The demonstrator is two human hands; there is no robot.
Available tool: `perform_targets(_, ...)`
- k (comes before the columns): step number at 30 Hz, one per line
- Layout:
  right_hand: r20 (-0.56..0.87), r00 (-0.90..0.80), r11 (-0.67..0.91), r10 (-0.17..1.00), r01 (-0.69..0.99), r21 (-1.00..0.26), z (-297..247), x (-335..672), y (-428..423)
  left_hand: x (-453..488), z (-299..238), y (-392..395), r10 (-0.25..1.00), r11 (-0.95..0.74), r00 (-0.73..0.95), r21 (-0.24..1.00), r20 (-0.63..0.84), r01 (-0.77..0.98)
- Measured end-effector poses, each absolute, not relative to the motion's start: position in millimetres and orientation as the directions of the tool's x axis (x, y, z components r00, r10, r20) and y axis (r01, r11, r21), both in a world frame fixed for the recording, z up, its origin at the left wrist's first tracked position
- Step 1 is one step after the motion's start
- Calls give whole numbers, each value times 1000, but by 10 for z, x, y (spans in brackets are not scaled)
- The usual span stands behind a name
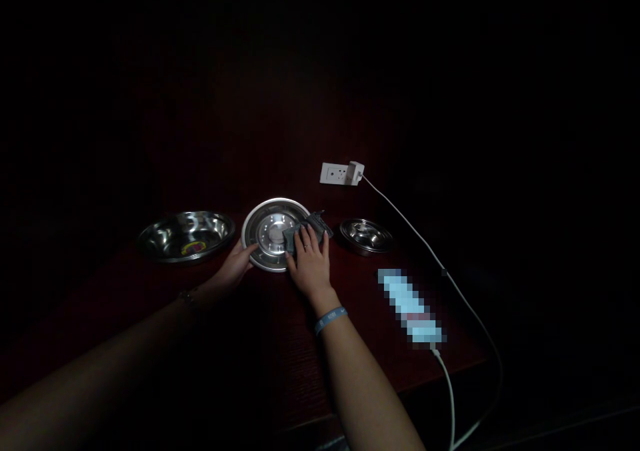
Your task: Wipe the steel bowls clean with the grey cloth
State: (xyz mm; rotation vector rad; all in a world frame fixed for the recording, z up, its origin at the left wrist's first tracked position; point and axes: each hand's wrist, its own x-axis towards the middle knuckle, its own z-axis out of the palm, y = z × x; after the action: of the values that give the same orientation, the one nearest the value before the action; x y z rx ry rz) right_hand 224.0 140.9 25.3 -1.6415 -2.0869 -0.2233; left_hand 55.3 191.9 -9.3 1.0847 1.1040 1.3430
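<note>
A shiny round metal plate (275, 227) is tilted up toward me above the dark red table. My left hand (237, 263) grips its lower left rim, thumb over the edge and the other fingers behind it. A dark grey-green cloth (295, 237) lies against the plate's right side. On top of the cloth is my right hand (311, 264), pressing it to the metal with the fingers stretched out. The cloth's far corner sticks out past the plate's right rim.
Left stands a large metal basin (185, 237) with a yellow-red sticker; right, smaller stacked metal dishes (366, 236). A lit, blurred-out phone (410, 307) lies on the table (295, 351). A white cable (425, 241) runs from a charger (355, 171) in the wall socket (333, 173).
</note>
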Motion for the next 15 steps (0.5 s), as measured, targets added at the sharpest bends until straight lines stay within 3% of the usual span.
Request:
perform_targets(9,618,153,209,771,855,-474,197,2253,1498,661,-24,1815,996,-79,27,962,89,-261)
perform_targets(15,735,365,336,572,713,-616,107,2319,1608,721,-8,1715,994,-41,78,925,76,-377)
